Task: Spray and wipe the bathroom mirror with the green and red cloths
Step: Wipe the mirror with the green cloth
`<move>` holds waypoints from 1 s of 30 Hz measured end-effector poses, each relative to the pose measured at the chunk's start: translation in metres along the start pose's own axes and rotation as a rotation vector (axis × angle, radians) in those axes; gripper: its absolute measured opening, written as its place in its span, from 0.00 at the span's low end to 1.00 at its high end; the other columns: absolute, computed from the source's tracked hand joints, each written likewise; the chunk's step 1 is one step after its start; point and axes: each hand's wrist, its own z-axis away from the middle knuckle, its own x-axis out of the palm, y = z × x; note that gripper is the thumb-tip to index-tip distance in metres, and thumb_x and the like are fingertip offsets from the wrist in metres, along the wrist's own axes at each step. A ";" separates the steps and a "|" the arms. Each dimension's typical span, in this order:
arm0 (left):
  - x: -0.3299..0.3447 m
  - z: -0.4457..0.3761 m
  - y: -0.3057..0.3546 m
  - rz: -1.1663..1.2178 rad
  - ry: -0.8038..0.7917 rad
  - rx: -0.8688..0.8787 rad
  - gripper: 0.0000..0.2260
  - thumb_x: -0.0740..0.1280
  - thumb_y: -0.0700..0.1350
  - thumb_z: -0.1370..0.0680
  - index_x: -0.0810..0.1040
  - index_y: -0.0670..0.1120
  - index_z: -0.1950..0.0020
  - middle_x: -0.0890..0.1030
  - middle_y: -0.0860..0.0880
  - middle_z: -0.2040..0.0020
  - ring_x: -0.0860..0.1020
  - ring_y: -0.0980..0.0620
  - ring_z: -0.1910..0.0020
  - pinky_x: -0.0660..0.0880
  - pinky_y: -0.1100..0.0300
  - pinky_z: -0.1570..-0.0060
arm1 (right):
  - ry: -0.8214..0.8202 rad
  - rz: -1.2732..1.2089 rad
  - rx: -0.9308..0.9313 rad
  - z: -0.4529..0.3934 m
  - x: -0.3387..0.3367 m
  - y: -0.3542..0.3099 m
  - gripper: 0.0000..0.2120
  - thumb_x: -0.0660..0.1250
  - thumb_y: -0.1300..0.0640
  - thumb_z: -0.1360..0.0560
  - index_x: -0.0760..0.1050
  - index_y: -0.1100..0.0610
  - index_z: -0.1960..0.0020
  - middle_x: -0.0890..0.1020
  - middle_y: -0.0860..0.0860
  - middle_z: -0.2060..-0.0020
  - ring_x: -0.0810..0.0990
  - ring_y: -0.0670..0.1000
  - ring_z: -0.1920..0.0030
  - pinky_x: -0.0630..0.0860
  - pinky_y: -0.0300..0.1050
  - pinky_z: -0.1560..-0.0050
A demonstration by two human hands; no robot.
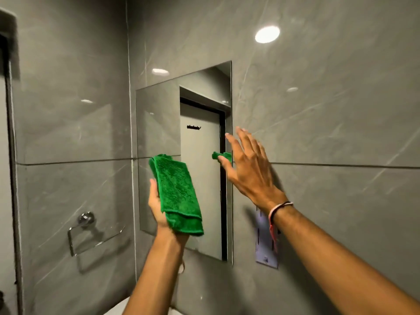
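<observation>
A frameless rectangular mirror [159, 123] hangs on the grey tiled wall. My left hand [156, 205] holds a folded green cloth [178, 196] upright in front of the mirror's lower left part. My right hand [250, 169] is raised with its fingers spread and nothing in it, over the mirror's right edge. A bit of green cloth shows as a reflection in the mirror beside its thumb. No red cloth or spray bottle is in view.
A chrome towel ring [87, 235] is fixed to the left wall, low down. A pale purple wall-mounted holder [266, 246] sits just right of the mirror's lower corner. A white edge [116, 308], perhaps a basin, shows at the bottom. The mirror reflects a door.
</observation>
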 end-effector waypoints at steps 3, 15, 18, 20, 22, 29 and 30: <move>0.020 -0.068 0.011 -0.117 -0.035 0.228 0.23 0.54 0.62 0.17 0.80 0.49 0.37 0.81 0.44 0.41 0.80 0.46 0.43 0.76 0.53 0.42 | 0.072 0.136 -0.066 -0.027 -0.011 0.028 0.33 0.62 0.43 0.18 0.61 0.55 0.18 0.58 0.61 0.18 0.57 0.60 0.17 0.56 0.59 0.18; 0.153 -0.233 -0.057 -1.282 -0.177 0.997 0.25 0.52 0.51 0.14 0.53 0.54 0.17 0.48 0.43 0.15 0.47 0.46 0.16 0.53 0.44 0.18 | 0.146 0.387 -0.091 -0.114 -0.009 0.065 0.30 0.53 0.50 0.15 0.51 0.56 0.15 0.52 0.61 0.16 0.51 0.59 0.15 0.50 0.56 0.16; 0.156 -0.259 -0.047 -1.261 -0.173 1.090 0.24 0.50 0.53 0.15 0.54 0.55 0.17 0.51 0.43 0.16 0.52 0.46 0.16 0.58 0.43 0.20 | 0.202 0.425 -0.104 -0.127 0.007 0.062 0.30 0.55 0.53 0.16 0.54 0.57 0.16 0.55 0.62 0.17 0.54 0.60 0.16 0.51 0.57 0.17; 0.161 -0.284 -0.025 -1.260 -0.175 1.064 0.24 0.51 0.52 0.15 0.55 0.55 0.18 0.51 0.42 0.16 0.53 0.45 0.17 0.58 0.42 0.20 | 0.215 0.442 -0.100 -0.138 0.013 0.059 0.30 0.55 0.53 0.16 0.54 0.58 0.16 0.56 0.62 0.17 0.55 0.60 0.16 0.50 0.58 0.17; 0.162 -0.313 0.004 -1.263 -0.106 1.017 0.24 0.50 0.52 0.15 0.54 0.55 0.18 0.51 0.42 0.16 0.53 0.44 0.17 0.56 0.41 0.20 | 0.195 0.492 -0.101 -0.144 0.020 0.059 0.30 0.54 0.50 0.15 0.54 0.58 0.16 0.56 0.61 0.17 0.54 0.60 0.16 0.49 0.59 0.17; 0.075 -0.429 0.092 -1.252 0.187 0.726 0.24 0.47 0.51 0.14 0.54 0.52 0.17 0.51 0.38 0.17 0.54 0.39 0.17 0.51 0.45 0.19 | 0.247 0.639 -0.130 -0.146 0.036 0.068 0.31 0.47 0.45 0.15 0.53 0.58 0.16 0.54 0.62 0.17 0.53 0.60 0.16 0.51 0.61 0.17; 0.054 -0.441 0.097 -1.238 0.235 0.684 0.24 0.47 0.51 0.14 0.53 0.52 0.17 0.50 0.37 0.17 0.54 0.39 0.17 0.51 0.46 0.19 | 0.255 0.648 -0.135 -0.147 0.038 0.068 0.31 0.47 0.45 0.15 0.53 0.58 0.16 0.53 0.62 0.17 0.53 0.60 0.16 0.51 0.62 0.17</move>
